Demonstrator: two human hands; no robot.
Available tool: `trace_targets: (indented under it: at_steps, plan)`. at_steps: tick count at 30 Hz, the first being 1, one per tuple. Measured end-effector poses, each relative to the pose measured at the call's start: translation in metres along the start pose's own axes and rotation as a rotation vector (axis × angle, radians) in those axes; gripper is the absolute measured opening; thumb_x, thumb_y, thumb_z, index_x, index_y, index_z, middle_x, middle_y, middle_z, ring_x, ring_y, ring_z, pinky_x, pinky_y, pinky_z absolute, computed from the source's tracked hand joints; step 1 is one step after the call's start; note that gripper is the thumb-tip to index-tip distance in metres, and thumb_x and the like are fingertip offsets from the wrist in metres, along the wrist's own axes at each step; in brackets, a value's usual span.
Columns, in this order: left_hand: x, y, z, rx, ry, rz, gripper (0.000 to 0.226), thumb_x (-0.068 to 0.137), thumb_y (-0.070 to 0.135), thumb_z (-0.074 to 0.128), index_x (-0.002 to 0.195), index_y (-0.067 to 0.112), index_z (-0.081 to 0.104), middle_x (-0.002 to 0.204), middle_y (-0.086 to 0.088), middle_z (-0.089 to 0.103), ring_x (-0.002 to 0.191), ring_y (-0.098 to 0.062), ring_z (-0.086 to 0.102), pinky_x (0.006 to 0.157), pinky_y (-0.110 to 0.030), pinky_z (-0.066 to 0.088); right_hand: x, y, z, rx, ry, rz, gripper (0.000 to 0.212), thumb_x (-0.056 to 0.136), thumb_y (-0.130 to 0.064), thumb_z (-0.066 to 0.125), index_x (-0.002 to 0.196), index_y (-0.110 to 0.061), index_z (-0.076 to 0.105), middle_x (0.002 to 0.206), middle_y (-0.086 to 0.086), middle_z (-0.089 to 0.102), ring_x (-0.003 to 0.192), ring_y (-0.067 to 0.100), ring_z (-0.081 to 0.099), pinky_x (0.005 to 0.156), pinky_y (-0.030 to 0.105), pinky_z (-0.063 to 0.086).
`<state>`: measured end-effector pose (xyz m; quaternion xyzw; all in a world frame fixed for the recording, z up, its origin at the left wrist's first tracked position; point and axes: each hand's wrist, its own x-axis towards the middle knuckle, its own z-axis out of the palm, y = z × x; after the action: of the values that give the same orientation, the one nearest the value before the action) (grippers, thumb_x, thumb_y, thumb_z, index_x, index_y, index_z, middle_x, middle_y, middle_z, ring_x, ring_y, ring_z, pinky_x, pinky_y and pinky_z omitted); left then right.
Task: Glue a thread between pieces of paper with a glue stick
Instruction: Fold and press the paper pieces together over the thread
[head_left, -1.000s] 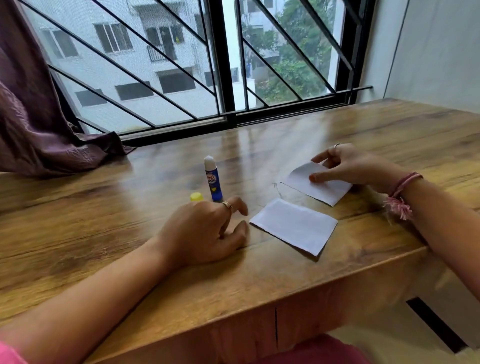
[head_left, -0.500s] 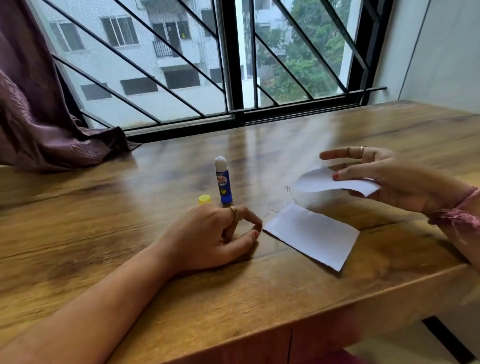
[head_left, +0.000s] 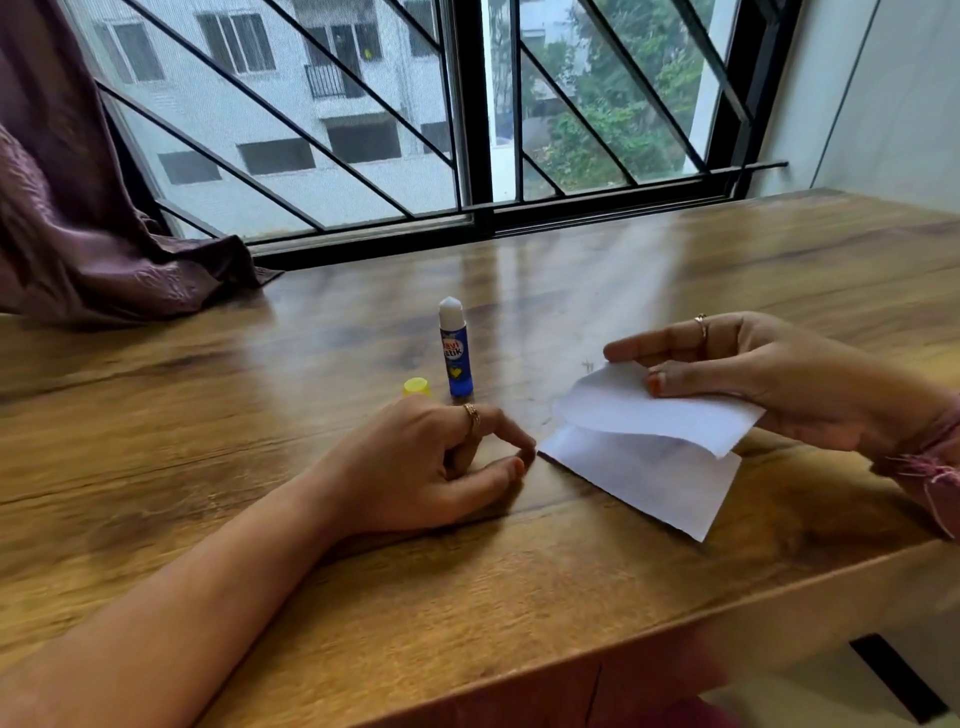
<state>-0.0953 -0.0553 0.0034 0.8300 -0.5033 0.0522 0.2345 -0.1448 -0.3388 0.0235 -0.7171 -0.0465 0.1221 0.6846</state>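
One white paper piece (head_left: 660, 478) lies flat on the wooden table (head_left: 260, 395). My right hand (head_left: 779, 374) pinches a second white paper piece (head_left: 649, 415) and holds it just above the flat one, its near edge drooping. A thin thread (head_left: 588, 365) shows faintly on the table near my right fingertips. The blue glue stick (head_left: 455, 353) stands upright and uncapped, its yellow cap (head_left: 416, 386) beside it. My left hand (head_left: 431, 462) rests on the table just left of the flat paper, fingers curled with thumb and forefinger close together; nothing is visible between them.
A dark purple curtain (head_left: 78, 234) drapes onto the table at the far left. A barred window (head_left: 467, 130) runs along the table's far edge. The table's front edge (head_left: 675, 618) lies close below the papers.
My right hand lifted the far paper off the table and carried it toward me, over the flat paper. My left hand stayed in place.
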Motion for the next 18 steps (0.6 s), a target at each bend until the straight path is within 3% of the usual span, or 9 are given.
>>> trace_targets:
  at_steps: [6, 11, 18]
  plan:
    - [-0.0002, -0.0007, -0.0006, 0.0, -0.019, 0.017, 0.032, 0.087, 0.044, 0.051, 0.109, 0.028, 0.068, 0.05, 0.011, 0.039, 0.045, -0.005, 0.041, 0.047, -0.014, 0.031, -0.0026, 0.0024, 0.004, -0.124, -0.036, 0.001, 0.039, 0.074, -0.01, 0.067, 0.111, -0.02, 0.071, 0.102, -0.001, 0.074, 0.064, 0.012, 0.067, 0.05, 0.017, 0.053]
    - [0.0009, -0.0009, -0.0013, 0.004, -0.022, 0.024, 0.031, 0.087, 0.044, 0.051, 0.109, 0.029, 0.067, 0.05, 0.012, 0.038, 0.046, -0.004, 0.042, 0.048, -0.011, 0.029, -0.0018, 0.0012, 0.0052, -0.138, -0.039, -0.009, 0.039, 0.072, -0.01, 0.068, 0.109, -0.02, 0.072, 0.101, -0.001, 0.074, 0.06, 0.012, 0.067, 0.048, 0.017, 0.052]
    - [0.0012, -0.0009, -0.001, 0.007, -0.017, 0.023, 0.03, 0.087, 0.043, 0.051, 0.108, 0.029, 0.068, 0.051, 0.011, 0.04, 0.045, -0.007, 0.042, 0.046, -0.018, 0.033, 0.0, 0.0014, 0.0058, -0.133, -0.046, -0.018, 0.039, 0.072, -0.01, 0.068, 0.11, -0.018, 0.071, 0.099, -0.002, 0.075, 0.059, 0.011, 0.068, 0.048, 0.016, 0.053]
